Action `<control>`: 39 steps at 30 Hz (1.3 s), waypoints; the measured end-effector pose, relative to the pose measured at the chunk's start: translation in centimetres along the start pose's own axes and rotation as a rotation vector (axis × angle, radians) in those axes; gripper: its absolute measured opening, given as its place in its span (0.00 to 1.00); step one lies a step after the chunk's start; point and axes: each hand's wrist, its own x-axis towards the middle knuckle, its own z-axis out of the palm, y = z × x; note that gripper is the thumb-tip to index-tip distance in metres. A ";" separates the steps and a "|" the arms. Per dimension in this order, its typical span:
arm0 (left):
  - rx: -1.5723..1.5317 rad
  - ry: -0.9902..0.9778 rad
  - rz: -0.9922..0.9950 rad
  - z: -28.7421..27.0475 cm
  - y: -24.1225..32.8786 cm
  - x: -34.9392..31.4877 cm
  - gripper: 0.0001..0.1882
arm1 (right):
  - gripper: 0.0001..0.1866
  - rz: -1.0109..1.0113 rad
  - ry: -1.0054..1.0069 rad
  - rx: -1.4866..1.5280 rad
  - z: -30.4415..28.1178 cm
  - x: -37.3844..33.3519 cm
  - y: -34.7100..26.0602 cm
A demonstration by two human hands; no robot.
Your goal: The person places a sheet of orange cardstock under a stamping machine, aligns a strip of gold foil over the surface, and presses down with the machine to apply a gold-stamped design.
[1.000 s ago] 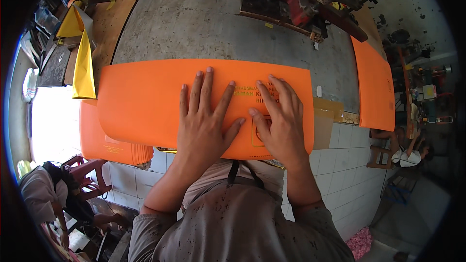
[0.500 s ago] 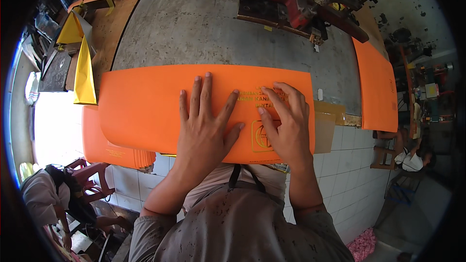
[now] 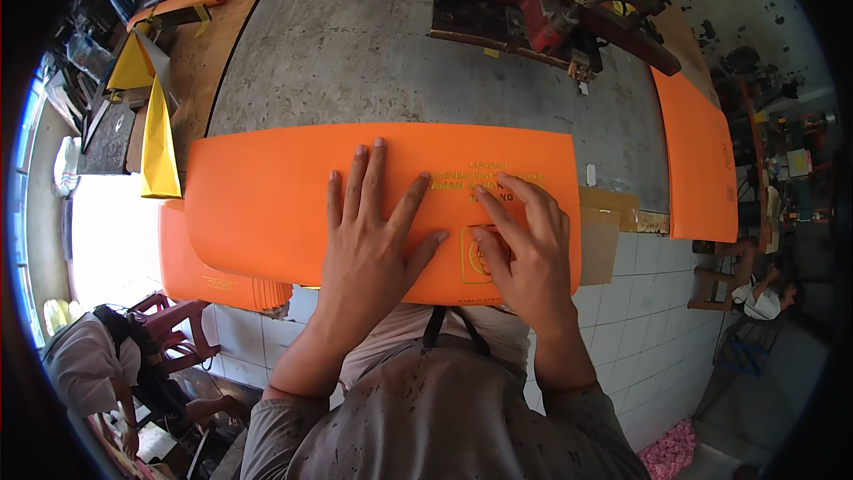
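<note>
An orange cover sheet (image 3: 258, 204) with gold lettering and a square gold emblem lies across the near edge of the grey work table (image 3: 329, 53). Flat on its middle rests my left hand (image 3: 373, 240), fingers spread. My right hand (image 3: 529, 253) touches the printed part, its fingers apart and slightly bent, partly covering the lettering and emblem. Neither hand grips anything. Below the sheet's left end sits a stack of orange covers (image 3: 222, 280), partly hidden by it. More orange covers (image 3: 697, 160) lie at the table's right end.
A heavy red and black metal press (image 3: 542, 13) stands at the table's far side. Folded yellow sheet (image 3: 160, 147) hangs at the left. Brown tape (image 3: 613, 204) lines the near edge at right. One person (image 3: 98, 356) is at lower left, another (image 3: 762, 298) at far right.
My right fingertips have drawn slightly down toward me on the sheet, uncovering more of the top lettering. My left hand stays spread in nearly the same place. The whole view has shifted a little.
</note>
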 end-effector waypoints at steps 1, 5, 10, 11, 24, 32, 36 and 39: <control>-0.006 -0.001 -0.009 -0.1 0.1 -0.1 0.32 | 0.23 0.006 0.008 0.000 -0.1 -0.2 0.3; -0.022 -0.010 -0.013 -0.2 0.3 0.0 0.29 | 0.22 0.070 0.043 -0.050 -1.4 -0.8 1.1; -0.012 -0.028 -0.014 -0.3 0.5 -0.1 0.28 | 0.22 0.103 0.050 -0.092 -1.6 -1.6 1.5; -0.006 -0.032 -0.009 -0.3 0.5 -0.1 0.28 | 0.22 0.105 0.053 -0.094 -1.5 -1.6 1.3; -0.013 -0.016 -0.002 -0.2 0.5 0.1 0.28 | 0.20 0.023 0.042 0.033 -0.2 -0.6 -0.4; -0.025 -0.017 0.000 -0.2 0.3 -0.1 0.28 | 0.20 0.050 0.044 -0.025 -1.1 -0.9 0.2; -0.030 -0.007 0.006 0.1 0.2 -0.2 0.28 | 0.21 0.091 0.073 -0.069 -1.7 -1.8 1.3; -0.032 0.006 0.007 0.2 0.2 -0.3 0.28 | 0.25 0.184 0.142 -0.152 -2.4 -3.1 2.4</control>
